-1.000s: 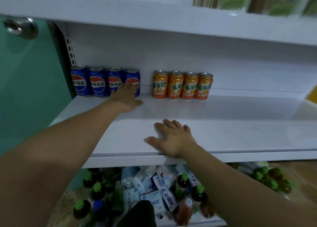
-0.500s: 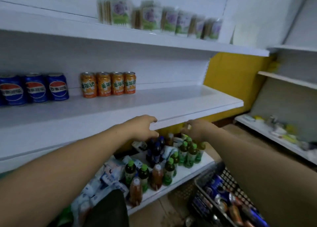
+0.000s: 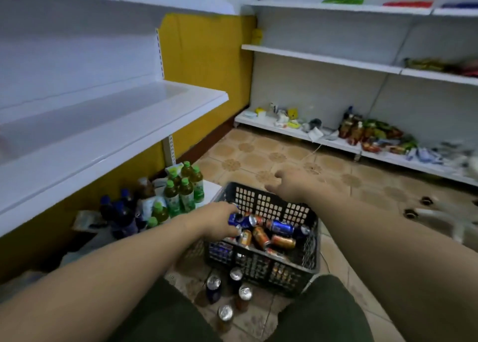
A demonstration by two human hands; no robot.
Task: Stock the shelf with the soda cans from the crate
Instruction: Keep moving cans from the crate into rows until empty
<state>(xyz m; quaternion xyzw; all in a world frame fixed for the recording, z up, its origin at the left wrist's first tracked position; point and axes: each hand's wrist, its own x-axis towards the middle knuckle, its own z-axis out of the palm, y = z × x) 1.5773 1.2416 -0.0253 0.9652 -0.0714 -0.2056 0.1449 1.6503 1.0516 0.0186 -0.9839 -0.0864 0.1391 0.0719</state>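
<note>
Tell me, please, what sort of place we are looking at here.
Probably a small grocery or convenience shop mid-restock: long white metal wall shelves, a cluster of green-capped drink bottles on the lowest shelf, and a black plastic lattice crate of loose blue and orange soda cans on the tiled floor.

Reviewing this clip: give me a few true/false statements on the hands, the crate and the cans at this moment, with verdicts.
1. The left hand is down in the crate, fingers curled round a blue can. True.
2. The right hand holds an orange can. False: it is open above the crate's far rim and holds nothing.
3. The crate is empty. False: orange cans and other blue ones lie in it.
4. Several upright cans stand on the floor at the crate's near side. True.
5. The crate sits on a white shelf. False: it rests on the tiled floor.
</note>
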